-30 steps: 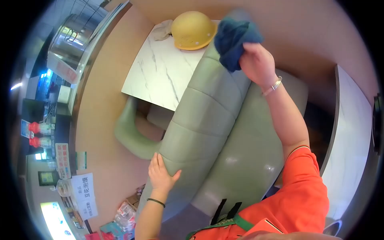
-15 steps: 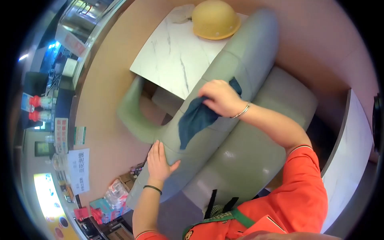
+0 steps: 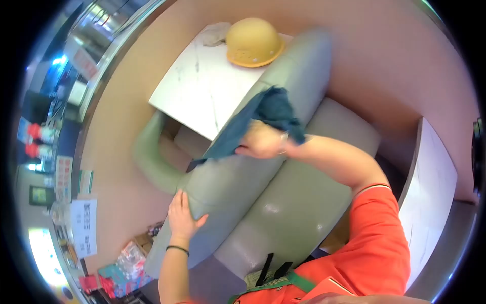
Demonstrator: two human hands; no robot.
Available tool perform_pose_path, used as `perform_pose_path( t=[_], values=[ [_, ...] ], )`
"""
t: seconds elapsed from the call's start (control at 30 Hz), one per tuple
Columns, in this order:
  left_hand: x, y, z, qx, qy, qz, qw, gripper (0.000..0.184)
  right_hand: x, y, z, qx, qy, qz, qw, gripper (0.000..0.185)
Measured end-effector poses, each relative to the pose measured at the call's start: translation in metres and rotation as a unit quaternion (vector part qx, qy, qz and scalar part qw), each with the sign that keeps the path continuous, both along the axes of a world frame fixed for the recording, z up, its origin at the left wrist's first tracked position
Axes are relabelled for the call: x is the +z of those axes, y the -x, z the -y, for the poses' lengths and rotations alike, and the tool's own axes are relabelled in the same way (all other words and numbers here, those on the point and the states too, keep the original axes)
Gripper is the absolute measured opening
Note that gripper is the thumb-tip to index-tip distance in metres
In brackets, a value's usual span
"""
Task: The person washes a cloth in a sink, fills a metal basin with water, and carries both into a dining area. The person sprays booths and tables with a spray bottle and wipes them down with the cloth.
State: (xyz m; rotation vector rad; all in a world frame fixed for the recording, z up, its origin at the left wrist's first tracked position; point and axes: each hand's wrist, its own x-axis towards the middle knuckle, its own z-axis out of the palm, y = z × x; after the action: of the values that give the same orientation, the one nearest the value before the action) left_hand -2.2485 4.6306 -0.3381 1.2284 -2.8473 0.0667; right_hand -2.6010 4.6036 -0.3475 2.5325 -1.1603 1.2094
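Observation:
A dark teal cloth [image 3: 276, 107] is bunched under and around my right hand [image 3: 263, 141], which is closed on it. The cloth drapes over the top of a grey-green padded bench backrest [image 3: 223, 187], one end trailing toward the table side. My right hand is a little blurred. Lower on the same backrest, my left hand [image 3: 183, 217] lies flat with the thumb spread and holds nothing. The bench seat [image 3: 283, 207] is on the near side of the backrest.
Beyond the backrest stands a marble-patterned table [image 3: 187, 83] with a yellow hard hat [image 3: 253, 43] and a whitish crumpled item [image 3: 214, 34]. Another marble-patterned table [image 3: 430, 187] is at the right. A curved chair [image 3: 152, 157] sits left, above boxes and plastic bags [image 3: 126, 263].
My right hand has moved down and left along the backrest, and the cloth has flapped up and bunched around it. My left hand stays on the backrest. The whole view has shifted slightly.

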Motion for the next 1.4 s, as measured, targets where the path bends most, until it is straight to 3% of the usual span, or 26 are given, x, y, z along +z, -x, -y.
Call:
perform_pose_path(
  t=[0.1,0.27,0.5,0.6,0.7,0.77,0.8,0.83,0.9,0.93,1.0,1.07,1.13,1.23,1.27,1.33,1.4],
  values=[
    [-0.001,-0.001,0.006,-0.017,0.033,-0.004,0.999,0.09,0.002,0.025,0.02,-0.027,-0.063,0.021,0.997,0.026],
    [-0.001,-0.005,0.002,-0.019,0.025,0.005,1.0,0.09,0.017,0.123,0.05,-0.264,-0.247,0.031,0.932,0.03],
    [0.0,-0.008,0.003,-0.018,0.002,0.015,1.0,0.091,-0.015,0.272,0.118,-0.473,-0.247,0.098,0.84,0.041],
    [0.007,0.0,0.002,-0.029,0.026,0.014,0.999,0.08,-0.012,0.306,0.133,-0.5,-0.237,0.157,0.818,0.043],
    [0.01,0.003,0.001,-0.02,0.006,0.009,1.0,0.078,-0.017,0.35,0.153,-0.514,-0.248,0.111,0.814,0.044],
    [0.006,-0.003,0.005,0.002,-0.051,0.043,0.998,0.097,-0.032,0.394,0.173,-0.551,-0.253,0.069,0.792,0.044],
    [0.005,-0.003,0.004,0.011,-0.042,0.044,0.998,0.097,-0.04,0.404,0.185,-0.584,-0.262,0.033,0.768,0.045],
    [0.004,-0.004,0.005,0.001,-0.039,0.038,0.999,0.096,-0.043,0.407,0.19,-0.581,-0.257,0.038,0.771,0.045],
    [0.008,-0.001,0.008,-0.01,-0.044,0.032,0.998,0.096,-0.053,0.412,0.18,-0.498,-0.215,0.111,0.833,0.044],
    [0.005,-0.001,0.008,-0.017,-0.051,0.028,0.998,0.096,-0.058,0.406,0.174,-0.505,-0.217,0.105,0.828,0.044],
    [0.007,0.0,0.006,-0.014,-0.034,0.031,0.999,0.096,-0.07,0.371,0.158,-0.48,-0.08,0.231,0.843,0.041],
    [0.009,0.003,0.007,-0.003,-0.049,0.042,0.998,0.095,-0.068,0.314,0.129,-0.469,-0.046,0.297,0.831,0.039],
    [0.012,0.009,0.007,0.005,-0.066,0.05,0.997,0.095,-0.068,0.247,0.092,-0.436,-0.017,0.299,0.849,0.039],
    [0.019,0.016,0.001,0.034,-0.075,0.065,0.995,0.094,-0.087,0.138,0.026,-0.274,-0.07,0.371,0.884,0.05],
    [0.02,0.017,0.001,0.032,-0.072,0.062,0.995,0.095,-0.091,0.104,0.004,-0.27,-0.077,0.322,0.904,0.052],
    [0.017,0.019,0.002,0.028,-0.058,0.056,0.996,0.095,-0.094,0.051,-0.021,-0.248,-0.188,0.372,0.875,0.055],
    [0.013,0.008,0.002,0.026,-0.058,0.056,0.996,0.095,-0.094,0.073,0.01,-0.307,-0.17,0.364,0.863,0.057]
  ],
)
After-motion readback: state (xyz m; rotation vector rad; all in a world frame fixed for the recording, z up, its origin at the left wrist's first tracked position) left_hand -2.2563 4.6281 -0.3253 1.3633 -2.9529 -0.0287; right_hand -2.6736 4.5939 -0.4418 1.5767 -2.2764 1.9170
